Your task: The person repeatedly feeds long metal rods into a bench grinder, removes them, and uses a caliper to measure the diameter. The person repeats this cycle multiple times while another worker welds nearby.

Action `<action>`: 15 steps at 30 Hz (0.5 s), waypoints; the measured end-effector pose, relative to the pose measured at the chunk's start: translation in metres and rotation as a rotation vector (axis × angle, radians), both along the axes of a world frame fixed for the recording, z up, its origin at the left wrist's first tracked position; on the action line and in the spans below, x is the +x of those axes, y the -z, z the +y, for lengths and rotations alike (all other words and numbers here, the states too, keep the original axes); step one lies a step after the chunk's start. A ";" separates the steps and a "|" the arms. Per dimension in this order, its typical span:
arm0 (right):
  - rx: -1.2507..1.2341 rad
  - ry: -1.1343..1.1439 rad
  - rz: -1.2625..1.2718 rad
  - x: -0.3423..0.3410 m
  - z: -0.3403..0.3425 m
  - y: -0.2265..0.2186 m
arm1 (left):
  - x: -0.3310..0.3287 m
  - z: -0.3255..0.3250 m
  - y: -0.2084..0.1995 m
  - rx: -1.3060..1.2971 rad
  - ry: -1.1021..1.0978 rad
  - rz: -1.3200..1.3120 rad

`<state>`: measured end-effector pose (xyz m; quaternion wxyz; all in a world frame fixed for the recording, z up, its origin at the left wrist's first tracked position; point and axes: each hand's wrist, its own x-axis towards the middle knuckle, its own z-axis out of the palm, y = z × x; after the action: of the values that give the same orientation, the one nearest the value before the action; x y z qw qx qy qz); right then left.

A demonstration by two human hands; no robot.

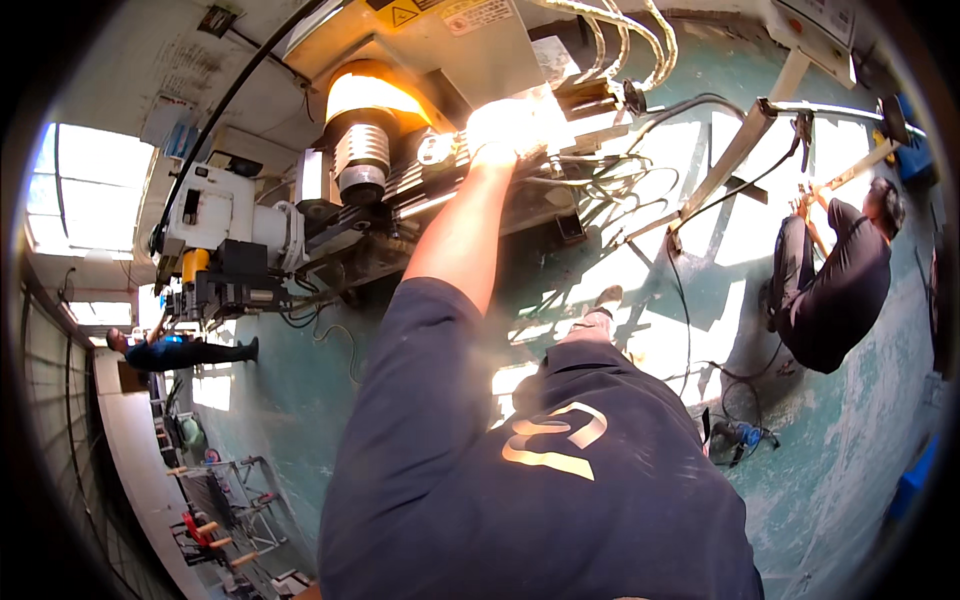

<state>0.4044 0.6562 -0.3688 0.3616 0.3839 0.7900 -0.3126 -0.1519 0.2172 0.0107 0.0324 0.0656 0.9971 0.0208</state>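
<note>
My left arm, in a short dark sleeve, reaches up and forward to a machine. At its end my left hand (513,124) looks covered by a pale glove. Strong sunlight washes it out, so its fingers and anything in them cannot be made out. The hand is at the dark metal rail (595,100) of the machine, below a grey housing (470,50). Left of the hand stand a ribbed metal cylinder (362,158) and a bright orange round part (375,95). A small round metal fitting (436,149) sits between them. My right hand is out of view.
Loose cables (625,180) hang and trail right of the machine. A slanted metal post (725,165) stands beyond. One person (835,270) crouches at the right; another (185,354) stands far left. A white machine unit (212,212) adjoins at left. A blue tool (745,435) lies on the floor.
</note>
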 end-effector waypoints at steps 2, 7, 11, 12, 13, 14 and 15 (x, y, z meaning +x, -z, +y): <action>0.012 -0.043 0.015 -0.028 0.009 -0.006 | 0.001 -0.006 0.005 0.015 -0.018 0.038; 0.034 -0.124 0.051 -0.087 0.021 -0.019 | 0.008 -0.003 -0.004 0.071 -0.048 0.162; 0.047 -0.175 0.071 -0.126 0.030 -0.027 | 0.004 -0.004 -0.004 0.039 -0.043 0.097; 0.048 -0.185 0.068 -0.131 0.030 -0.028 | 0.006 -0.005 -0.006 0.036 -0.049 0.102; 0.049 -0.194 0.070 -0.138 0.030 -0.029 | 0.009 -0.005 -0.008 0.033 -0.055 0.108; 0.050 -0.204 0.078 -0.147 0.031 -0.029 | 0.011 -0.005 -0.013 0.044 -0.071 0.075; 0.053 -0.209 0.078 -0.153 0.035 -0.031 | 0.010 -0.004 -0.012 0.043 -0.068 0.069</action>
<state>0.2514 0.6907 -0.3374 0.3510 0.2964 0.8472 -0.2668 -0.1416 0.2129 0.0228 -0.0039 0.0332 0.9986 0.0411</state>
